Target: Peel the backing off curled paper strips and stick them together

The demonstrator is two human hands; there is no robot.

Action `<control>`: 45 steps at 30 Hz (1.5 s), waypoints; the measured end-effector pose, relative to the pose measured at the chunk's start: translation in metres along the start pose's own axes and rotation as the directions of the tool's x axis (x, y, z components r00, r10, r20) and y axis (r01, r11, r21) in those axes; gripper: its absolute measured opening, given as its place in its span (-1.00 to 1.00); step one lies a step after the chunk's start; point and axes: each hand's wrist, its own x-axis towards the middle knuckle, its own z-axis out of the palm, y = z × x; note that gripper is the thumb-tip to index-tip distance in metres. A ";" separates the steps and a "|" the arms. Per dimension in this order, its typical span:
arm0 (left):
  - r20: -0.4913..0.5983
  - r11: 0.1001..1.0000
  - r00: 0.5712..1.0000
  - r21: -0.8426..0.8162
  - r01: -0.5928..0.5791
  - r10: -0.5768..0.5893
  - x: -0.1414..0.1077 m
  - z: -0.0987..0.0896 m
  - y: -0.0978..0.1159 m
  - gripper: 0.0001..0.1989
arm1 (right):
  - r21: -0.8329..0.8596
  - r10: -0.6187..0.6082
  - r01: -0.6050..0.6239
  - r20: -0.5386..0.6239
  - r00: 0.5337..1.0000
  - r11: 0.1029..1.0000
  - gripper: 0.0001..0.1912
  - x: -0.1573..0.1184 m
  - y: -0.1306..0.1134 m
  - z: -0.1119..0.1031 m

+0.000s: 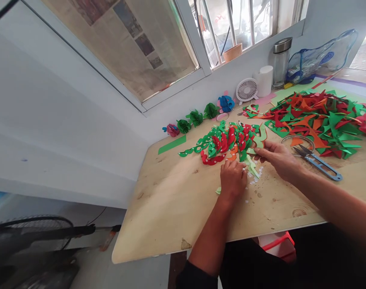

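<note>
My right hand (277, 158) pinches a light green curved cut-out (262, 136) between thumb and fingers, raised just above the table. Close by on the left, my left hand (233, 176) is down at the tabletop with its fingers curled; anything in them is hidden. Small white squares (256, 180) lie scattered between the hands, beside a loose light green strip (252, 166). Beyond the hands lies a heap of green and red wavy cut-outs (221, 140) dotted with white squares. A small light green scrap (218, 190) is left of my left wrist.
Blue-handled thread snips (324, 165) and a roll of tape (297, 143) lie right of my right hand. Behind them is a large pile of coloured scraps (318, 120). A small fan (247, 90), a glass bottle (281, 64) and folded ornaments (196, 118) line the wall.
</note>
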 end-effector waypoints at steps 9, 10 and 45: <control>-0.077 0.984 0.982 -0.008 -0.177 0.175 0.001 0.007 0.003 -0.68 | -0.041 -0.046 0.044 -0.036 0.998 0.998 -0.73 -0.001 -0.004 0.001; -0.080 0.983 0.979 0.016 -0.185 0.186 0.000 0.010 0.002 -0.69 | -0.042 -0.041 0.040 -0.033 0.999 0.998 -0.74 -0.001 -0.003 0.000; 0.057 0.141 0.770 -0.972 0.189 -0.636 0.009 -0.013 0.001 -0.80 | -0.140 -0.011 0.047 0.248 0.969 0.989 -0.72 -0.008 -0.006 0.002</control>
